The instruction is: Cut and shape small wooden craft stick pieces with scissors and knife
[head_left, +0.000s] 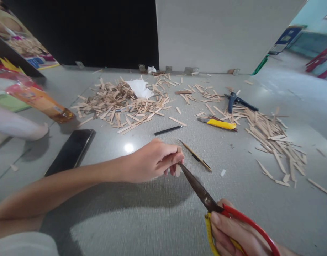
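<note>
My left hand (156, 160) is closed, pinching a short flat wooden stick (178, 170) whose lower end shows beneath the fingers. In my right hand (232, 229) I grip scissors (203, 195) with one red and one yellow handle. Their dark blades point up and left, and the tips reach the left fingertips beside the stick. Whether the tips touch the stick I cannot tell. Just beyond the hands lie a thin brownish pen-like tool (196, 156) and a black pen (168, 130). A yellow utility knife (219, 123) rests farther back on the right.
Piles of wooden pieces (112, 103) lie at the back with crumpled white paper (140, 88); longer strips (278, 138) are at right near dark blue clippers (234, 101). A phone (71, 151) and an orange plastic bottle (40, 97) stand left, near another person's arm (16, 122). A panel (222, 35) borders the back.
</note>
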The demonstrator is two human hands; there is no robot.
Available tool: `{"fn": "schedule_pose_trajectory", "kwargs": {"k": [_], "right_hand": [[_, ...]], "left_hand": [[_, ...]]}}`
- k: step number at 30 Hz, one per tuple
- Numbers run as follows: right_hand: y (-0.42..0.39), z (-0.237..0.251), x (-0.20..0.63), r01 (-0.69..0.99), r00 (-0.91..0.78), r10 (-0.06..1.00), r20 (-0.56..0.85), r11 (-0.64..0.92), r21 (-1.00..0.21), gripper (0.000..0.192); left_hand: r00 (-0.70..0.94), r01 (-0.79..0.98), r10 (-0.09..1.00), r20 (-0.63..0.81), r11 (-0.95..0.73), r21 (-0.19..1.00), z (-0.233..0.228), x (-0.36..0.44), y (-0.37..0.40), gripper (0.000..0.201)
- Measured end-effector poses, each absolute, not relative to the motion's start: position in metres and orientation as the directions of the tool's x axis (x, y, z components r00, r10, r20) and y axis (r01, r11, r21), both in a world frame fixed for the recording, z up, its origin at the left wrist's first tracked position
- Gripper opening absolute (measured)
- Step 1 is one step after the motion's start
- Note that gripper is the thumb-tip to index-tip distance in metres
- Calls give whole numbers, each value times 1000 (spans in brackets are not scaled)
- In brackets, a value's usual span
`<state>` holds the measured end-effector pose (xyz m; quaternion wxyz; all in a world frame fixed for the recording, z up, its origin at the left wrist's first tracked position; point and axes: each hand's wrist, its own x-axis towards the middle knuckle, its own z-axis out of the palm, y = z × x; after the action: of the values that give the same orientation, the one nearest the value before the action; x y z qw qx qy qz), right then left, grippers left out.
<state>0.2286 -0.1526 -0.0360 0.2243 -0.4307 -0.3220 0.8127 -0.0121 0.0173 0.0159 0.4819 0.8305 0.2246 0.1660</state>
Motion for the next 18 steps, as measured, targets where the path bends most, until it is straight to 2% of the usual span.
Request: {"fn": "schedule_pose_trajectory", "kwargs": {"k": [4, 7, 9, 13, 18], "right_hand": [[-152, -34, 225, -206, -512, 680, -524, -690, -694, 78], [-154, -33, 228, -225, -528, 675, -516, -697, -681, 77], [-156, -33, 231, -239, -496, 708, -504, -668, -705, 71], [-158, -32, 237, -165, -435, 773, -462, -572, -803, 65], [-154, -33, 238, -66, -453, 734, -506, -593, -802, 71]], "left_hand": [[837, 208, 544, 54, -408, 889, 17, -10, 18, 31], [805, 236, 593, -32, -270, 934, 18, -8, 18, 32], [776, 252, 624, -94, -170, 953, 18, -7, 18, 34], [752, 261, 644, -142, -93, 961, 18, -6, 18, 39], [764, 275, 630, -135, -130, 953, 20, -6, 16, 47]]}}
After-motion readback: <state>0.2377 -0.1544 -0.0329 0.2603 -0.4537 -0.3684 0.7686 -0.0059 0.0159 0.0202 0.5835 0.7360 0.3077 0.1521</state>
